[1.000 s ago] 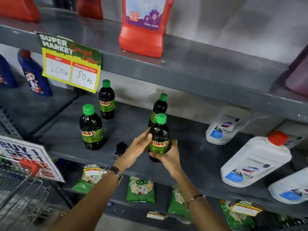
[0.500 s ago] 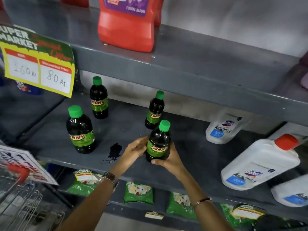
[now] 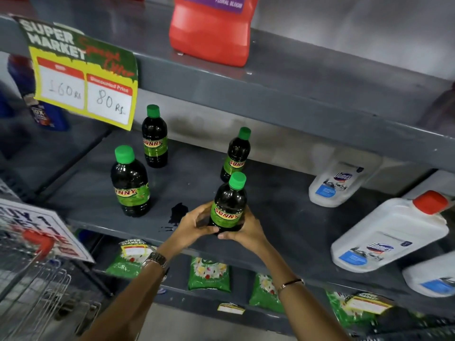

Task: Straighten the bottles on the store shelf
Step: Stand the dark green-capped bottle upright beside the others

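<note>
Several dark Sunny bottles with green caps stand on the grey middle shelf [image 3: 283, 200]. My left hand [image 3: 194, 226] and my right hand [image 3: 246, 231] both clasp the base of the front bottle [image 3: 230, 205], which stands near the shelf's front edge, label facing me. Right behind it stands a second bottle [image 3: 236, 155]. Two more stand to the left: a near one [image 3: 130, 183] and a far one [image 3: 154, 137]. All look upright.
White Domex jugs [image 3: 391, 232] with red caps lie on the shelf's right side. A dark stain [image 3: 177, 212] marks the shelf left of my hands. A red detergent jug [image 3: 211, 30] sits above; a price sign [image 3: 83, 80] hangs at left. Green packets [image 3: 209, 274] lie below, a wire cart [image 3: 32, 284] lower left.
Both hands have slid down the front bottle and brought it toward the shelf's front edge, where it now rests. The camera has shifted, so the shelf looks different in frame.
</note>
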The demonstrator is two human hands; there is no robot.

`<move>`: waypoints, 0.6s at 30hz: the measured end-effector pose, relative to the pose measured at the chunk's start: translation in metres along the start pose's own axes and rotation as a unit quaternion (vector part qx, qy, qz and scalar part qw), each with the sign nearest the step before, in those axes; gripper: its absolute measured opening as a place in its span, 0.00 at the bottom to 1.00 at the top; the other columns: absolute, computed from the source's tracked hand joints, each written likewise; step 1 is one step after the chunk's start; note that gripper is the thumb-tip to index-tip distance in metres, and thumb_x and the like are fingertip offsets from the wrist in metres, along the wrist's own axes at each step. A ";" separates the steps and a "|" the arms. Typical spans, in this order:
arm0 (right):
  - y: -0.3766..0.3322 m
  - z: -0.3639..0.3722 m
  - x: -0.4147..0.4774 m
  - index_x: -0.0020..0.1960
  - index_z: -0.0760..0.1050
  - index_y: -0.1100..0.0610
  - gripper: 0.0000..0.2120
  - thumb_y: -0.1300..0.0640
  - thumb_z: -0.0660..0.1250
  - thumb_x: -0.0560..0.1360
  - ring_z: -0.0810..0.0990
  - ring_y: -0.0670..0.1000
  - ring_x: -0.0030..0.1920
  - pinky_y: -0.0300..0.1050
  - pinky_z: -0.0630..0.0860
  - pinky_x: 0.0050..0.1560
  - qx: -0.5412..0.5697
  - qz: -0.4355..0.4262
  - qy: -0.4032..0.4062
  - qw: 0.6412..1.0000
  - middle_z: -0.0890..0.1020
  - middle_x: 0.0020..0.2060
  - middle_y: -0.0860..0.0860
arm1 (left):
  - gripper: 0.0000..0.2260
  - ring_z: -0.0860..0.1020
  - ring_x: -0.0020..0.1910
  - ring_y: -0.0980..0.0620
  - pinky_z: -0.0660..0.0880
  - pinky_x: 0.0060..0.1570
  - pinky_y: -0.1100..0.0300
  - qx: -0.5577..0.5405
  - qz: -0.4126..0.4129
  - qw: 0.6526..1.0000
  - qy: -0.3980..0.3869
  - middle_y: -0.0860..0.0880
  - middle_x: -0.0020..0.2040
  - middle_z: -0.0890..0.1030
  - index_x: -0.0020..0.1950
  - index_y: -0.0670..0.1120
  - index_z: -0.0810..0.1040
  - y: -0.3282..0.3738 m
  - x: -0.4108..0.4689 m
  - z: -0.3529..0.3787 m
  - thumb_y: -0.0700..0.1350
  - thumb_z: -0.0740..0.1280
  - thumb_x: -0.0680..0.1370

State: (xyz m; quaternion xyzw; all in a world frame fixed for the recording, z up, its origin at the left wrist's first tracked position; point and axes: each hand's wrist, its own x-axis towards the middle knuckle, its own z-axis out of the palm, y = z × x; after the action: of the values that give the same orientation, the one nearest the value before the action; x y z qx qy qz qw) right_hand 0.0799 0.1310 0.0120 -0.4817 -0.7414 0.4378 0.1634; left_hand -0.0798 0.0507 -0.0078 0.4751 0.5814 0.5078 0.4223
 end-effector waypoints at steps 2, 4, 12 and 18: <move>-0.005 0.007 0.000 0.63 0.69 0.53 0.40 0.56 0.82 0.55 0.79 0.52 0.58 0.53 0.76 0.60 0.011 -0.002 0.005 1.000 0.82 0.58 0.52 | 0.30 0.74 0.57 0.72 0.71 0.58 0.74 0.005 0.002 1.000 0.017 0.57 0.60 0.76 0.64 0.52 0.68 -0.003 -0.004 -0.007 0.33 0.73 0.67; -0.007 0.012 0.000 0.63 0.71 0.53 0.37 0.58 0.81 0.57 0.80 0.53 0.58 0.54 0.77 0.61 0.020 -0.004 0.011 1.000 0.82 0.57 0.54 | 0.30 0.73 0.59 0.70 0.71 0.60 0.70 0.019 0.003 0.999 0.026 0.64 0.59 0.77 0.63 0.56 0.69 -0.007 -0.007 -0.011 0.36 0.74 0.67; -0.007 0.015 -0.003 0.61 0.72 0.58 0.35 0.61 0.81 0.57 0.82 0.54 0.54 0.53 0.79 0.58 0.033 -0.013 0.031 0.999 0.83 0.56 0.57 | 0.29 0.73 0.58 0.72 0.70 0.60 0.73 -0.002 0.009 1.000 0.005 0.56 0.62 0.73 0.65 0.51 0.67 -0.004 -0.005 -0.013 0.32 0.71 0.69; -0.008 0.016 -0.005 0.63 0.70 0.58 0.36 0.63 0.80 0.59 0.82 0.54 0.55 0.49 0.79 0.57 0.057 -0.006 0.024 0.998 0.82 0.57 0.58 | 0.29 0.72 0.56 0.76 0.68 0.56 0.78 0.000 0.031 1.000 0.000 0.52 0.64 0.71 0.68 0.42 0.66 -0.007 -0.003 -0.012 0.31 0.70 0.69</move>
State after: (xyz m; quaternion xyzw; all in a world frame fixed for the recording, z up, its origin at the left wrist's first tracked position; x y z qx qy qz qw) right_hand 0.0670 0.1175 0.0103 -0.4776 -0.7136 0.4671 0.2110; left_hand -0.0918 0.0451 -0.0131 0.4933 0.5660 0.5207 0.4064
